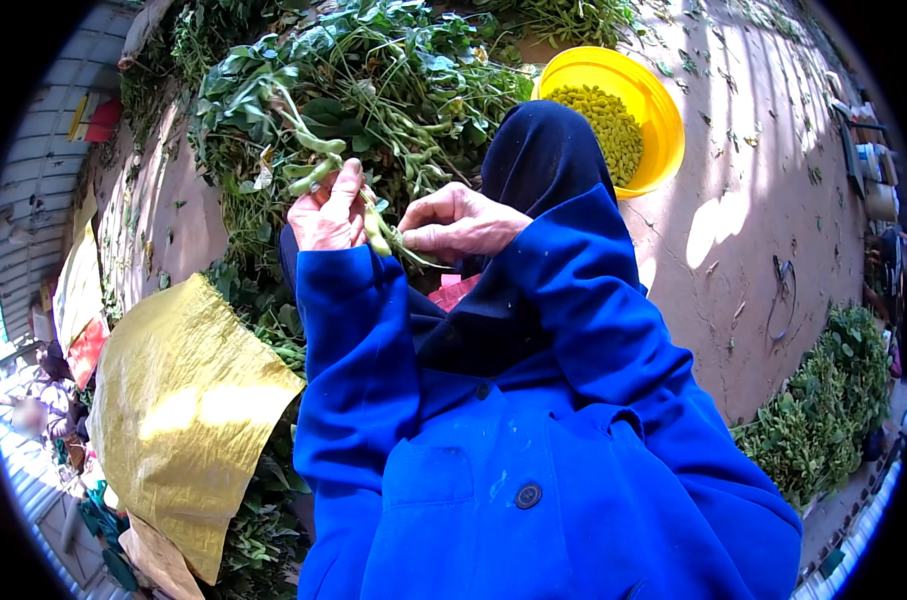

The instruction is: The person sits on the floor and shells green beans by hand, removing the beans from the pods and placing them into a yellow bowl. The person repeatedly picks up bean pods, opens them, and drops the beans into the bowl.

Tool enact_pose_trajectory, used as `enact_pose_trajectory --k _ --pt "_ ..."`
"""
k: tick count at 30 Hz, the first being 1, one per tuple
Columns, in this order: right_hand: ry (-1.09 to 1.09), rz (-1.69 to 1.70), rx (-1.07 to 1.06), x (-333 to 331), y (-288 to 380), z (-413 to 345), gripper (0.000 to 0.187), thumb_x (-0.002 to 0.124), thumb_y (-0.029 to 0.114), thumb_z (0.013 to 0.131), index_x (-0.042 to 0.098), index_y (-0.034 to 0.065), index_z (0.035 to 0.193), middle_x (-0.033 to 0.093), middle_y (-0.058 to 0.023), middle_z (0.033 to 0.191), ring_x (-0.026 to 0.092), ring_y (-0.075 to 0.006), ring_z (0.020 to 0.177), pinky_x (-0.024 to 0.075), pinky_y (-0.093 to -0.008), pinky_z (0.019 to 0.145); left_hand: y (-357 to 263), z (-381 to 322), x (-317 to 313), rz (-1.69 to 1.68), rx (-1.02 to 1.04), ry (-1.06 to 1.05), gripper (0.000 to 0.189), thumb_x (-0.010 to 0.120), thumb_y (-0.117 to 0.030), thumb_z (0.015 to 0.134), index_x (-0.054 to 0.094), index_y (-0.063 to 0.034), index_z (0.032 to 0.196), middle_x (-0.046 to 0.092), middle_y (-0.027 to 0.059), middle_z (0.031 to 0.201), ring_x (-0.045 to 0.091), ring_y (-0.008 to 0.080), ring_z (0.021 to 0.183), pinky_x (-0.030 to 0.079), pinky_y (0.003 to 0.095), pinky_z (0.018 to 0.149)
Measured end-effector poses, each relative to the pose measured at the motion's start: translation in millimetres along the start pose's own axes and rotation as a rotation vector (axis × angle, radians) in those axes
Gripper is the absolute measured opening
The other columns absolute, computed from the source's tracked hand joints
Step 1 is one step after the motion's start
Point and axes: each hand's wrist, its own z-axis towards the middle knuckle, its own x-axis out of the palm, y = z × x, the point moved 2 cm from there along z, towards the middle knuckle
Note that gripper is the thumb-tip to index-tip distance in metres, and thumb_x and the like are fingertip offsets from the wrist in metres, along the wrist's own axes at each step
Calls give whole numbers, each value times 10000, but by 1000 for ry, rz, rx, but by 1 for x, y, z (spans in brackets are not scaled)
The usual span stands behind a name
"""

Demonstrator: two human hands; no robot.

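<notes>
Between my hands is a bean stem with several plump green pods (320, 142). My left hand (327, 211) grips it, and pods stick out above and below the fingers. My right hand (465, 221) pinches at the lower part of the same bunch with thumb and forefinger, beside a hanging pod (376, 231). Exactly what lies between those fingertips is too small to tell. Just beyond both hands spreads a large heap of cut bean plants (363, 90), leaves and pods tangled together. A yellow plastic bucket (667, 142) stands past my right knee, partly filled with shelled green beans (603, 127).
A yellow woven sack (191, 420) lies at my left over more plants. Another pile of bean plants (821, 405) rests at the right rear. Loose leaves and a thin looped cord (783, 300) lie on the floor (738, 247). Another person (52, 405) is at the far left.
</notes>
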Motion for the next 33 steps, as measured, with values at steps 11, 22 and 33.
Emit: enact_pose_trajectory --k 11,22,33 --pt "-38 529 39 26 -6 -10 161 605 113 783 578 18 910 587 -29 733 479 -30 537 378 -137 457 -2 -7 -8 227 -218 84 250 588 -300 805 558 -59 750 524 24 552 436 85 390 318 220 343" --pt "-480 527 -229 -4 -8 -2 161 624 85 764 564 1 888 506 -7 609 429 -39 471 292 -161 385 30 -32 -11 506 -72 273 202 505 -182 857 556 -32 982 564 19 684 386 28 474 323 173 446" --pt "-500 490 -231 -1 -8 -3 145 612 119 785 574 1 860 523 -5 607 430 -30 442 289 -146 364 24 -55 5 627 9 286 201 520 -202 860 562 -10 816 544 1 637 417 45 554 351 201 504"
